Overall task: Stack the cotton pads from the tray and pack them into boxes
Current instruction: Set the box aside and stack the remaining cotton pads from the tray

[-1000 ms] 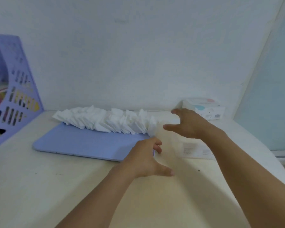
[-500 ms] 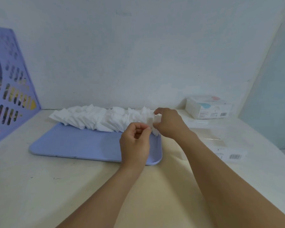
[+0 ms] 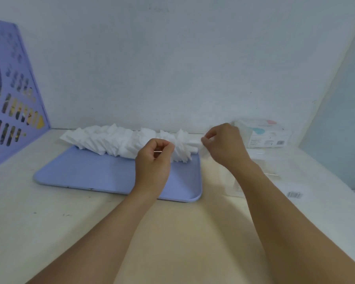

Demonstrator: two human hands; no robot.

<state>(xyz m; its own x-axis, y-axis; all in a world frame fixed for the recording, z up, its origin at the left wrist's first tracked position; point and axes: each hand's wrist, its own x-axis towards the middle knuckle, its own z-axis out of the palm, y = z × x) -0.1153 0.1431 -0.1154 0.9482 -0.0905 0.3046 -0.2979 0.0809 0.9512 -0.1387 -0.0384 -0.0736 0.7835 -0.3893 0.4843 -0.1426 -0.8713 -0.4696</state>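
Observation:
A long row of white cotton pads lies overlapped along the far side of a blue tray. My left hand hovers over the tray near the row's right end, its thumb and fingers pinching a thin pad seen edge-on. My right hand is just past the tray's right edge, its fingertips pinching a blurred white pad. A white pad box with blue and pink marks stands at the back right, behind my right hand.
Clear plastic packaging with a barcode label lies flat on the cream table, right of the tray. A purple perforated file holder stands at the far left. A white wall closes the back.
Both hands moved from the tray's front right corner to the row's right end and pinched pads. The right hand has since drawn away to the right with its pad.

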